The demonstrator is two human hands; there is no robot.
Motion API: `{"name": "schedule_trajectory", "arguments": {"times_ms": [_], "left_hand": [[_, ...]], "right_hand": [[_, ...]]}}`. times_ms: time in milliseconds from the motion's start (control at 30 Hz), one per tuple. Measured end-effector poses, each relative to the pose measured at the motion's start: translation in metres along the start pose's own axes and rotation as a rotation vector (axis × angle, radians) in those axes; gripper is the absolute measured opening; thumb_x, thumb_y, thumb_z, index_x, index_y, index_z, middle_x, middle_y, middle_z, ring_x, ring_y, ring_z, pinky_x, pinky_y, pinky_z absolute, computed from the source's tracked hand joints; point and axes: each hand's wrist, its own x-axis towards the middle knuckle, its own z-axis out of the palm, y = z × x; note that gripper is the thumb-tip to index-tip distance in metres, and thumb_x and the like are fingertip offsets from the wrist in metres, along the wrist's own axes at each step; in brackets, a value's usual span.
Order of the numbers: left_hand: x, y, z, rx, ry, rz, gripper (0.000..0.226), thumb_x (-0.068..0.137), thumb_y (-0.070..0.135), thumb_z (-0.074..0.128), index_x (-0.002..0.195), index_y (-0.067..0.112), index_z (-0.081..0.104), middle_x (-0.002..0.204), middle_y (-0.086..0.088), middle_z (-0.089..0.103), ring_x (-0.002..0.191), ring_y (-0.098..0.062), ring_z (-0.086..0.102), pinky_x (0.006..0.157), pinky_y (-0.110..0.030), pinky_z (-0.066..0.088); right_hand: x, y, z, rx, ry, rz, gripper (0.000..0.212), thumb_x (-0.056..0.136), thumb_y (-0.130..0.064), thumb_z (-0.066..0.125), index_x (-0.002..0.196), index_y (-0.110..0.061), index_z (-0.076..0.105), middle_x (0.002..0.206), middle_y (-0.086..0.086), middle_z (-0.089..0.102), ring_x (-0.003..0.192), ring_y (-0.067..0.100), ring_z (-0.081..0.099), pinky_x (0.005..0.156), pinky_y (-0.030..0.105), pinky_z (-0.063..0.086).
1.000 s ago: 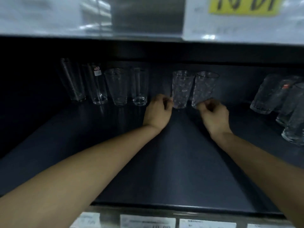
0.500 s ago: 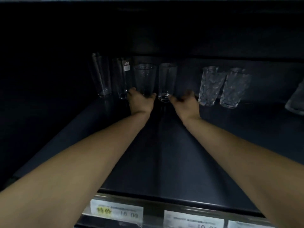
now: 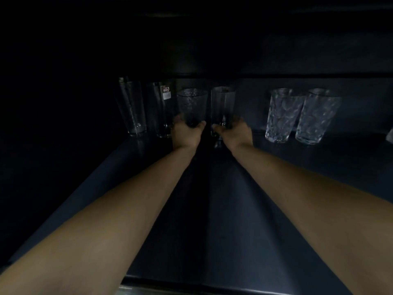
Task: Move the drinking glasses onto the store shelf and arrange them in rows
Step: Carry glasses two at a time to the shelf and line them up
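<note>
Several clear drinking glasses stand in a row at the back of a dark shelf (image 3: 223, 209). My left hand (image 3: 186, 133) is closed around the base of a dimpled tumbler (image 3: 192, 105). My right hand (image 3: 235, 132) grips the foot of a tall smooth glass (image 3: 222, 103) beside it. Left of them stand a tall plain glass (image 3: 133, 107) and a stickered glass (image 3: 162, 109). To the right, two patterned tumblers (image 3: 280, 114) (image 3: 314, 118) stand side by side, apart from my hands.
The back wall of the shelf rises right behind the glasses and the upper shelf hangs low above them. Another glass (image 3: 390, 135) shows at the right edge. The shelf's front lip (image 3: 191, 288) runs below my forearms.
My hands left the two patterned tumblers, moved left, and closed on the dimpled tumbler and the tall smooth glass. The view tilted down and darkened, hiding the price labels.
</note>
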Motion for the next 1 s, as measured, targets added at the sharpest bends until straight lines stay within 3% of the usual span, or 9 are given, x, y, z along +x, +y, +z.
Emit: {"name": "schedule_trajectory", "arguments": {"times_ms": [167,267,500,733,1000], "left_hand": [[-0.007,0.004,0.003,0.074,-0.046,0.035,0.059,0.084,0.030,0.077,0.132,0.010,0.049,0.122,-0.003,0.065,0.105,-0.017,0.062,0.076,-0.019,0.045],[-0.014,0.007,0.008,0.140,-0.073,0.068,0.060,0.082,0.037,0.077,0.130,0.011,0.052,0.124,-0.003,0.064,0.107,-0.017,0.063,0.078,-0.021,0.046],[-0.030,0.014,0.028,0.155,-0.067,0.089,0.053,0.083,0.037,0.076,0.125,0.010,0.058,0.121,-0.006,0.068,0.109,-0.021,0.064,0.086,-0.024,0.051],[-0.025,0.012,0.038,0.152,-0.084,0.084,0.057,0.082,0.038,0.077,0.129,0.012,0.057,0.123,-0.005,0.067,0.110,-0.020,0.064,0.089,-0.027,0.054],[-0.022,0.012,0.044,0.174,-0.095,0.076,0.060,0.078,0.043,0.078,0.123,0.009,0.059,0.120,-0.008,0.067,0.106,-0.022,0.065,0.088,-0.035,0.057]], "right_hand": [[-0.003,0.005,-0.005,-0.041,0.067,0.027,0.061,0.079,-0.046,0.077,0.126,-0.012,0.057,0.120,0.006,0.067,0.108,0.023,0.064,0.088,0.029,0.054],[-0.008,0.008,-0.013,-0.056,0.124,0.050,0.058,0.080,-0.044,0.077,0.123,-0.010,0.058,0.116,0.008,0.069,0.106,0.024,0.065,0.086,0.031,0.055],[-0.016,0.011,-0.026,-0.160,0.218,0.089,0.045,0.088,-0.034,0.071,0.117,-0.002,0.057,0.117,0.016,0.067,0.108,0.030,0.063,0.074,0.025,0.042],[-0.016,0.013,-0.028,-0.152,0.312,0.151,0.035,0.094,-0.023,0.063,0.120,-0.002,0.053,0.119,0.016,0.064,0.108,0.029,0.062,0.072,0.026,0.039],[-0.010,0.016,-0.030,-0.108,0.328,0.174,0.038,0.095,-0.021,0.061,0.126,-0.002,0.051,0.123,0.016,0.063,0.108,0.029,0.063,0.076,0.028,0.044]]}}
